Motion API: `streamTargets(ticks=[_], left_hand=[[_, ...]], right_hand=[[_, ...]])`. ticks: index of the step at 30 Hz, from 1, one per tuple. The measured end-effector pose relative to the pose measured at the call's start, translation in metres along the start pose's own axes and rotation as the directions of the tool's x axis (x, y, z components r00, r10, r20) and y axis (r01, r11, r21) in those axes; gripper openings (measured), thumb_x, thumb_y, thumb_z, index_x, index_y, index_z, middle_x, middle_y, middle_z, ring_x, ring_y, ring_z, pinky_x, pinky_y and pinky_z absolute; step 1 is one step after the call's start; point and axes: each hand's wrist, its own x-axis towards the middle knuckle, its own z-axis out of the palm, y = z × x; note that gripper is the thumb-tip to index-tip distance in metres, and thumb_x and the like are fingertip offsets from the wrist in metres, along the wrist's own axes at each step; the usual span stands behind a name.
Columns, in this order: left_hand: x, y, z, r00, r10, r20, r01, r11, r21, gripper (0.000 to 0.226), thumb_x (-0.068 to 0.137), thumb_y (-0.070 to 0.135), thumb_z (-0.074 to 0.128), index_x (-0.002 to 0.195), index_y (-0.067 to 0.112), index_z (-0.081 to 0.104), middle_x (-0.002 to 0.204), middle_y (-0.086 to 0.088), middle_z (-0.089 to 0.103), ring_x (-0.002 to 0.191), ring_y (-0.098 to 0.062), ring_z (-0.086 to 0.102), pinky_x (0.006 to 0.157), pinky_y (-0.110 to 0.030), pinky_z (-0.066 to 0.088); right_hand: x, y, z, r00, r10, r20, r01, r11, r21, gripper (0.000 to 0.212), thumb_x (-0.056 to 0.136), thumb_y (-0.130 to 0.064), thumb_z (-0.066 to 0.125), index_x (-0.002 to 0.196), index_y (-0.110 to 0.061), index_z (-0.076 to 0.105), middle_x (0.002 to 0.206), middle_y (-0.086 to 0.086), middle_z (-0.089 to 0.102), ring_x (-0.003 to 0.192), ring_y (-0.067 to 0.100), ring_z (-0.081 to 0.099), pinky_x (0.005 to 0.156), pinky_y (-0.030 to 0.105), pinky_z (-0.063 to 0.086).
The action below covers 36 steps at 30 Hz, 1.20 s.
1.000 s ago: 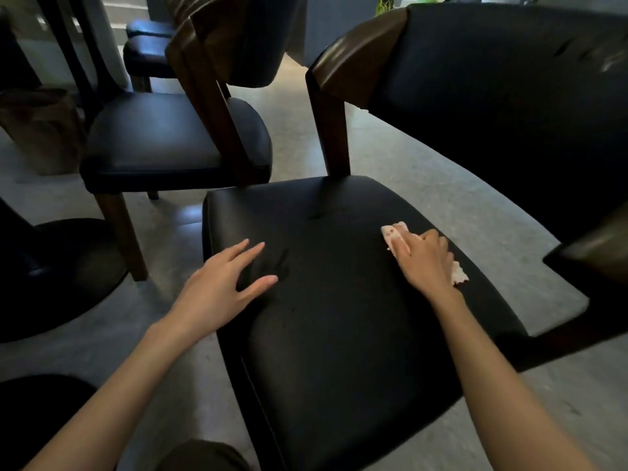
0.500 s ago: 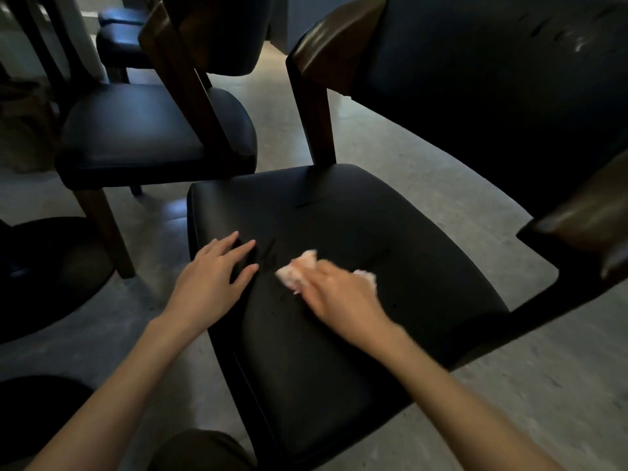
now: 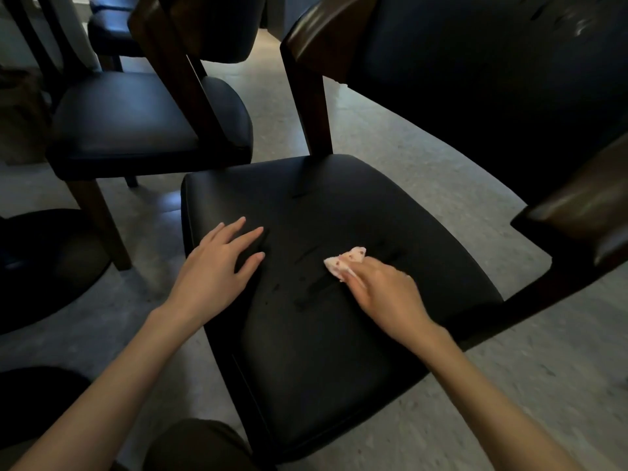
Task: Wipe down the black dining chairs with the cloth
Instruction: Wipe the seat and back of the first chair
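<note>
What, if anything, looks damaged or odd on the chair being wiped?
The backrest shows pale scuffs near its top right, as if the black cover is worn there. On the seat, dark streaks lie beside the cloth held by the right hand, probably damp wipe marks. Nothing else stands out.

**Dim room, pale floor**

A pale grey speckled floor (image 3: 390,158) runs throughout, brightest far off in the middle. A round black base (image 3: 44,266) sits on it at left; a brown, blurred shape (image 3: 20,113) stands beyond it.
</note>
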Motion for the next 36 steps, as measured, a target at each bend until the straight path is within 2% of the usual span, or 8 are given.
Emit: streamTargets(ticks=[7,12,17,22,24,29,33,36], left_hand=[[-0.004,-0.004,-0.001,1.000,-0.010,0.009,0.009,1.000,0.021,0.052,0.095,0.041,0.049,0.146,0.032,0.038,0.156,0.002,0.028,0.146,-0.024,0.019,0.116,-0.042,0.025],[-0.002,-0.008,-0.005,0.999,-0.038,-0.015,0.038,0.999,0.002,0.052,0.095,0.039,0.051,0.145,0.031,0.039,0.156,0.001,0.029,0.145,-0.025,0.020,0.116,-0.044,0.025],[0.002,-0.022,-0.008,0.996,-0.081,-0.033,0.081,0.997,0.000,0.051,0.095,0.037,0.053,0.144,0.028,0.043,0.154,-0.003,0.034,0.143,-0.029,0.027,0.114,-0.046,0.029],[-0.002,-0.032,-0.014,0.997,-0.067,-0.049,0.068,0.997,0.028,0.052,0.094,0.041,0.051,0.143,0.030,0.043,0.152,-0.004,0.037,0.141,-0.028,0.032,0.111,-0.050,0.034],[-0.003,-0.032,-0.015,0.995,-0.078,-0.064,0.079,0.997,0.006,0.051,0.094,0.040,0.051,0.143,0.030,0.043,0.153,-0.003,0.036,0.141,-0.028,0.031,0.111,-0.050,0.034],[-0.006,-0.028,-0.013,0.994,-0.095,-0.048,0.094,0.996,-0.008,0.052,0.094,0.041,0.050,0.144,0.032,0.040,0.154,0.001,0.032,0.143,-0.025,0.028,0.110,-0.050,0.036],[-0.005,-0.026,-0.015,0.993,-0.091,-0.073,0.091,0.996,-0.013,0.051,0.094,0.039,0.051,0.144,0.031,0.042,0.154,-0.001,0.032,0.143,-0.026,0.028,0.111,-0.049,0.035],[-0.007,-0.026,-0.015,0.993,-0.084,-0.080,0.084,0.996,-0.010,0.051,0.095,0.039,0.051,0.144,0.031,0.042,0.155,-0.001,0.031,0.144,-0.025,0.025,0.112,-0.048,0.033]], right_hand=[[0.052,0.062,-0.001,0.887,0.424,-0.181,-0.433,0.902,-0.009,0.041,0.103,-0.042,0.035,0.116,-0.016,0.065,0.114,0.008,0.066,0.092,0.026,0.064,0.060,0.027,0.033],[0.030,-0.036,0.025,0.993,0.115,-0.028,-0.116,0.993,-0.032,0.041,0.105,-0.041,0.028,0.130,-0.027,0.056,0.132,0.013,0.058,0.105,0.033,0.064,0.085,0.042,0.048],[-0.002,-0.080,0.018,0.972,-0.224,0.069,0.210,0.962,0.174,0.036,0.101,-0.046,0.034,0.131,-0.040,0.054,0.126,-0.008,0.062,0.112,0.021,0.061,0.085,0.040,0.051],[0.052,-0.012,-0.022,0.977,0.074,-0.198,-0.079,0.997,-0.016,0.036,0.100,-0.045,0.041,0.133,-0.039,0.055,0.115,0.004,0.053,0.106,0.023,0.051,0.087,0.036,0.046],[0.073,0.017,-0.021,0.982,0.158,-0.107,-0.165,0.984,-0.065,0.040,0.100,-0.043,0.042,0.138,-0.033,0.051,0.135,0.007,0.043,0.121,0.025,0.039,0.099,0.040,0.037],[0.084,0.050,0.016,0.991,0.107,0.080,-0.096,0.986,-0.137,0.054,0.101,-0.048,0.034,0.152,-0.028,0.029,0.160,0.008,0.018,0.146,0.031,0.015,0.118,0.047,0.008],[0.082,0.054,0.019,0.976,0.192,-0.100,-0.194,0.981,-0.011,0.045,0.104,-0.036,0.037,0.145,-0.020,0.044,0.154,0.010,0.031,0.137,0.032,0.025,0.112,0.045,0.026],[0.082,0.058,0.021,0.933,0.275,-0.231,-0.314,0.937,-0.154,0.037,0.101,-0.037,0.042,0.130,-0.018,0.056,0.138,0.008,0.040,0.118,0.029,0.033,0.099,0.043,0.030]])
